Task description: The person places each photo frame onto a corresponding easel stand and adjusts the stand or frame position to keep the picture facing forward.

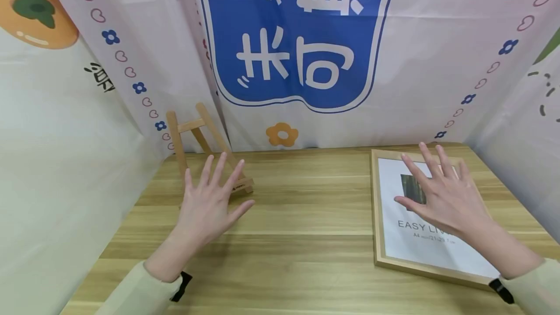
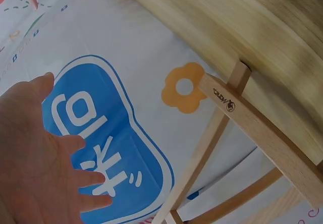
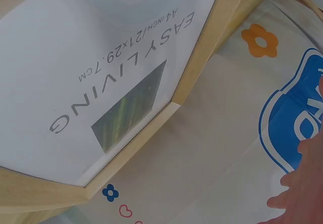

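A small wooden easel (image 1: 213,130) stands at the back left of the table, its ledge (image 2: 262,128) bearing a small dark logo. My left hand (image 1: 205,208) is held in front of the easel with fingers spread, holding nothing and hiding part of its legs. At the right lies a wooden picture frame (image 1: 377,218) with a white sheet reading "EASY LIVING" and a small dark picture. Over that frame my right hand (image 1: 450,198) hovers with spread fingers, covering part of the lettering. In the right wrist view the frame (image 3: 202,47) fills the left side.
The wood-grain table (image 1: 302,237) runs back to a white printed cloth (image 1: 420,81) hanging as a wall. More cloth encloses the left and right sides. The back cloth carries a blue sign (image 1: 280,18) and an orange flower (image 1: 282,134).
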### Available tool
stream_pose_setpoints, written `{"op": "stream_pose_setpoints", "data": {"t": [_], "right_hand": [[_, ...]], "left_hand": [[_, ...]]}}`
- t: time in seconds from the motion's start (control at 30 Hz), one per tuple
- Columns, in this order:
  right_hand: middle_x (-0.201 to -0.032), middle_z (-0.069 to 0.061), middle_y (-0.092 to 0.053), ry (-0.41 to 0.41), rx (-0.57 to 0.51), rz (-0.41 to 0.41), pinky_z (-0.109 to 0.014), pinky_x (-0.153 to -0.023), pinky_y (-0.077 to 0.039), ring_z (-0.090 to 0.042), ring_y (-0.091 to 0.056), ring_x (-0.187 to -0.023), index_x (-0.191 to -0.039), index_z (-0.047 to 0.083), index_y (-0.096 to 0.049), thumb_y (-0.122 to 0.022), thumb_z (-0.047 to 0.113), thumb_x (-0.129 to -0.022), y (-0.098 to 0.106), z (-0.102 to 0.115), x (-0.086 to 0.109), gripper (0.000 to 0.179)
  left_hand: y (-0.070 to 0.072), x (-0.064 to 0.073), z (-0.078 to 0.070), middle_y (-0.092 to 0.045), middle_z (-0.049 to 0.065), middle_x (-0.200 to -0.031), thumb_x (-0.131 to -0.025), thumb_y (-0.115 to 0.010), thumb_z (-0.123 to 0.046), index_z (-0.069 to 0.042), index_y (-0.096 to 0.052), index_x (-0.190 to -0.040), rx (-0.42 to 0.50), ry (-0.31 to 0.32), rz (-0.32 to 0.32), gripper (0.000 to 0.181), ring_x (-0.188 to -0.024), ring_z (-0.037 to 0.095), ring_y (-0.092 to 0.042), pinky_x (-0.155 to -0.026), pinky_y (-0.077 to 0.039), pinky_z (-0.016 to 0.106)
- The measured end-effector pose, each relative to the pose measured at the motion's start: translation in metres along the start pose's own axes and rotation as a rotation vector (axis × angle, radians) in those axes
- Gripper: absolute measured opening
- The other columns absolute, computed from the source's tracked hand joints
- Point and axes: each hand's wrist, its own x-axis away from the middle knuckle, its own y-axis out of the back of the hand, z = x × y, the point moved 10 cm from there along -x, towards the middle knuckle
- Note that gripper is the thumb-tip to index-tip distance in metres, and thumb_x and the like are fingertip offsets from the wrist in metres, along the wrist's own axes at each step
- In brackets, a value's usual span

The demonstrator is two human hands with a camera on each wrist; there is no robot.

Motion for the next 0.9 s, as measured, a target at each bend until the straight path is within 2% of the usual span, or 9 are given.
{"op": "stream_pose_setpoints", "data": {"t": [0.23, 0.5, 0.6, 0.67, 0.73, 0.9], "right_hand": [[-0.161, -0.014, 0.002, -0.020, -0.005, 0.012, -0.079, -0.098, -0.016, -0.039, 0.003, -0.145, -0.157, 0.022, -0.019, -0.057, 0.067, -0.084, -0.001, -0.008, 0.002, 0.094], [-0.161, -0.014, 0.004, -0.039, 0.009, 0.029, -0.079, -0.098, -0.014, -0.039, 0.006, -0.144, -0.158, 0.025, -0.010, -0.056, 0.067, -0.084, -0.002, -0.024, 0.009, 0.097], [-0.161, -0.013, 0.005, -0.045, 0.008, 0.038, -0.079, -0.098, -0.014, -0.039, 0.005, -0.144, -0.158, 0.026, -0.008, -0.055, 0.067, -0.085, -0.003, -0.030, 0.013, 0.096], [-0.161, -0.014, 0.002, -0.048, 0.016, 0.039, -0.078, -0.098, -0.016, -0.042, 0.000, -0.144, -0.158, 0.026, -0.008, -0.055, 0.067, -0.085, -0.003, -0.035, 0.016, 0.096], [-0.161, -0.017, -0.002, -0.049, 0.029, 0.039, -0.077, -0.097, -0.019, -0.045, -0.008, -0.142, -0.158, 0.025, -0.011, -0.055, 0.067, -0.085, -0.003, -0.040, 0.019, 0.096], [-0.160, -0.020, -0.009, -0.058, 0.020, 0.029, -0.075, -0.093, -0.023, -0.045, -0.011, -0.142, -0.157, 0.024, -0.015, -0.060, 0.064, -0.083, -0.002, -0.052, 0.029, 0.095]], "left_hand": [[0.000, -0.008, -0.011, -0.009, 0.015, -0.161, -0.087, -0.048, -0.071, -0.028, -0.017, -0.157, -0.005, -0.024, 0.012, 0.088, -0.144, 0.040, -0.008, -0.106, -0.005, 0.074], [0.001, -0.023, -0.032, -0.013, 0.016, -0.160, -0.086, -0.049, -0.072, -0.028, -0.017, -0.157, -0.045, -0.067, 0.006, 0.089, -0.144, 0.041, -0.011, -0.106, -0.009, 0.073], [0.001, -0.030, -0.045, -0.014, 0.015, -0.160, -0.087, -0.047, -0.072, -0.028, -0.018, -0.157, -0.058, -0.105, -0.010, 0.088, -0.143, 0.042, -0.014, -0.106, -0.012, 0.073], [0.000, -0.035, -0.056, -0.013, 0.015, -0.160, -0.087, -0.046, -0.072, -0.028, -0.019, -0.157, -0.059, -0.131, -0.012, 0.087, -0.143, 0.042, -0.014, -0.106, -0.012, 0.073], [-0.003, -0.040, -0.068, -0.011, 0.014, -0.160, -0.087, -0.045, -0.073, -0.028, -0.018, -0.157, -0.062, -0.152, 0.000, 0.086, -0.143, 0.042, -0.013, -0.106, -0.010, 0.073], [-0.014, -0.054, -0.099, -0.004, 0.012, -0.161, -0.089, -0.038, -0.074, -0.030, -0.013, -0.157, -0.057, -0.187, 0.049, 0.086, -0.145, 0.039, -0.006, -0.108, -0.005, 0.071]]}}
